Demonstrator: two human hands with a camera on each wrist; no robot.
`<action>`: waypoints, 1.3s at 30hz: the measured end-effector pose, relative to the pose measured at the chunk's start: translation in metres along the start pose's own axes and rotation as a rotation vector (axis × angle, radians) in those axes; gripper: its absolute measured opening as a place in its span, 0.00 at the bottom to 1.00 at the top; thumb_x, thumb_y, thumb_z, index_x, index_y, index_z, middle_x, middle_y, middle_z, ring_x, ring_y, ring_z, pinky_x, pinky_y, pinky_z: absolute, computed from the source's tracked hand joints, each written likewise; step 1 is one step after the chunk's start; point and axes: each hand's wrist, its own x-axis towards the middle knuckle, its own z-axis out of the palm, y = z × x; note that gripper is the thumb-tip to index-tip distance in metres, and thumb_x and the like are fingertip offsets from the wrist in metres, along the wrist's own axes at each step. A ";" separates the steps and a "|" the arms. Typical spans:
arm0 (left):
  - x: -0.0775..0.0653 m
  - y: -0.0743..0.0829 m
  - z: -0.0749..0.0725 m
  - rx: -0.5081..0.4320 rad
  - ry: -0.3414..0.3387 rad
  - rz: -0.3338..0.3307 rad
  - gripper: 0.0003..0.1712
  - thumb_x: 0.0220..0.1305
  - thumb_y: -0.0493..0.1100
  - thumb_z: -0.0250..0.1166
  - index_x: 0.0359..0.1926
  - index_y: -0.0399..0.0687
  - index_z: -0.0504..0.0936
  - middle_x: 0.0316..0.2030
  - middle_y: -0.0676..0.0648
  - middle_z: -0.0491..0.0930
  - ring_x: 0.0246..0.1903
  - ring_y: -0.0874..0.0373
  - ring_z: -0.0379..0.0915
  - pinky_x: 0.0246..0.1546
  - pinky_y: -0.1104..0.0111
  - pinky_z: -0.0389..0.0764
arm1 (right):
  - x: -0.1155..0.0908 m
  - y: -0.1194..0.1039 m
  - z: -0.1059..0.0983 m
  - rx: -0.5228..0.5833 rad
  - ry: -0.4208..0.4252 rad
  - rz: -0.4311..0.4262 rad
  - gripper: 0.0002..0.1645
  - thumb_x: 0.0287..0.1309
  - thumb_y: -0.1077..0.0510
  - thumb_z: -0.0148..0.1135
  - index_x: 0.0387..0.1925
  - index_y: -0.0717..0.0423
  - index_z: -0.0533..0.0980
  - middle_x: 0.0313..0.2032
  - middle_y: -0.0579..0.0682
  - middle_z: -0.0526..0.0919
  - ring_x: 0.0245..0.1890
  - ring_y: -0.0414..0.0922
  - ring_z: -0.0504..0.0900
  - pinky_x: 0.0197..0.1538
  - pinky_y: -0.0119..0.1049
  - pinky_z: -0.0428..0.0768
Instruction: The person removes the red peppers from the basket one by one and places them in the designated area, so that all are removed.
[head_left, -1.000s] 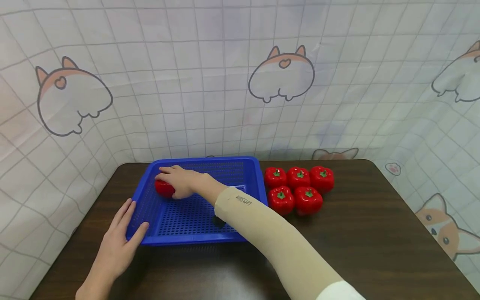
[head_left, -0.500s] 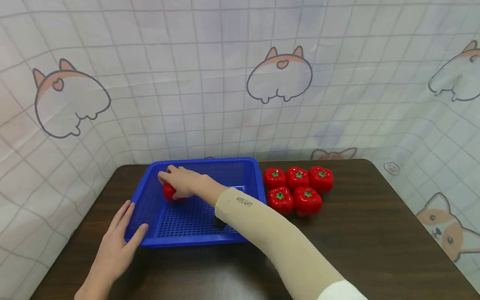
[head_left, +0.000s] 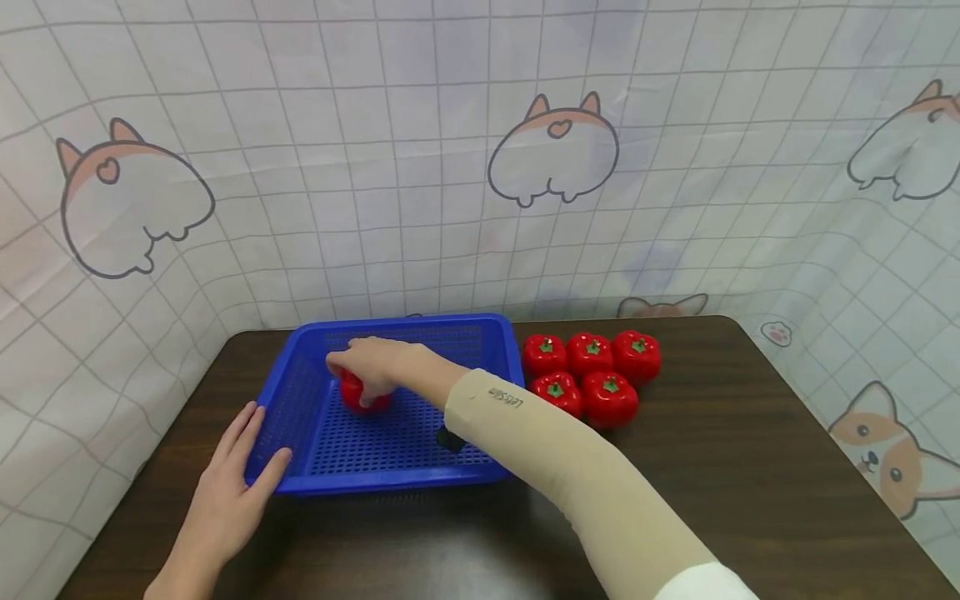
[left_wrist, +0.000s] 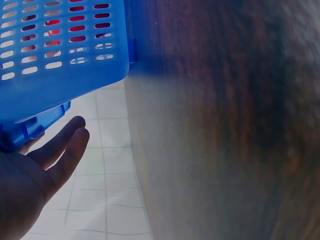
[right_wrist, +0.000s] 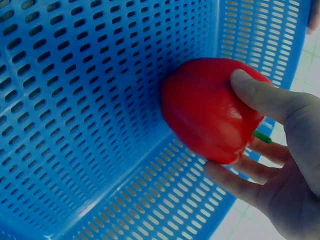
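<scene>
A blue perforated plastic basket (head_left: 390, 479) stands on the dark wooden table. Inside its left part, my right hand (head_left: 375, 364) grips a red bell pepper (head_left: 365, 398) from above. The right wrist view shows this bell pepper (right_wrist: 210, 107) between my thumb and fingers, its green stem toward the palm, close to the basket's perforated bottom. My left hand (head_left: 232, 492) rests at the basket's left front corner, fingers extended along the outer side and thumb near the rim. In the left wrist view, two fingers of my left hand (left_wrist: 45, 170) stand free of the basket wall.
Several red bell peppers (head_left: 588, 354) with green stems stand grouped on the table (head_left: 735, 467), just right of the basket. A small black object (head_left: 450, 439) shows under my right forearm. A white grid-patterned cloth (head_left: 420, 167) with cartoon dogs hangs behind and beside the table.
My right hand has moved right and slightly nearer inside the basket, bringing the bell pepper away from the left wall. My left hand has stayed at the corner.
</scene>
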 end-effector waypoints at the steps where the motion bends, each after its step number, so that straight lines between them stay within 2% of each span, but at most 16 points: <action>1: 0.000 -0.001 0.000 0.002 -0.001 0.000 0.41 0.76 0.50 0.61 0.80 0.40 0.55 0.79 0.39 0.50 0.72 0.26 0.52 0.61 0.28 0.59 | -0.001 0.000 -0.001 0.004 -0.009 -0.002 0.31 0.61 0.53 0.75 0.62 0.42 0.71 0.56 0.45 0.74 0.53 0.41 0.74 0.48 0.34 0.79; 9: -0.001 -0.002 0.000 0.003 -0.009 -0.005 0.42 0.76 0.50 0.61 0.80 0.39 0.54 0.79 0.38 0.50 0.72 0.26 0.51 0.61 0.28 0.59 | -0.018 0.003 -0.004 -0.040 -0.057 -0.045 0.30 0.62 0.53 0.74 0.61 0.42 0.70 0.58 0.46 0.74 0.53 0.42 0.74 0.50 0.35 0.79; 20: -0.002 -0.001 -0.003 -0.007 -0.011 0.000 0.42 0.77 0.50 0.59 0.81 0.41 0.52 0.80 0.39 0.48 0.72 0.25 0.49 0.61 0.27 0.56 | -0.057 0.014 -0.024 -0.141 -0.022 -0.087 0.30 0.63 0.54 0.73 0.63 0.42 0.70 0.59 0.48 0.74 0.58 0.46 0.74 0.49 0.37 0.83; 32: -0.001 -0.003 -0.001 -0.004 -0.008 0.001 0.42 0.76 0.50 0.61 0.80 0.39 0.55 0.79 0.38 0.50 0.72 0.25 0.51 0.63 0.28 0.57 | -0.103 0.029 -0.035 -0.112 0.030 -0.077 0.32 0.61 0.55 0.74 0.64 0.41 0.71 0.62 0.49 0.73 0.61 0.48 0.71 0.48 0.36 0.83; 39: -0.001 -0.003 -0.001 0.003 -0.010 0.003 0.41 0.76 0.49 0.61 0.80 0.39 0.55 0.79 0.38 0.50 0.72 0.25 0.51 0.62 0.27 0.57 | -0.129 0.038 -0.040 -0.051 0.078 -0.087 0.33 0.59 0.56 0.76 0.63 0.42 0.71 0.62 0.49 0.73 0.62 0.47 0.71 0.49 0.37 0.84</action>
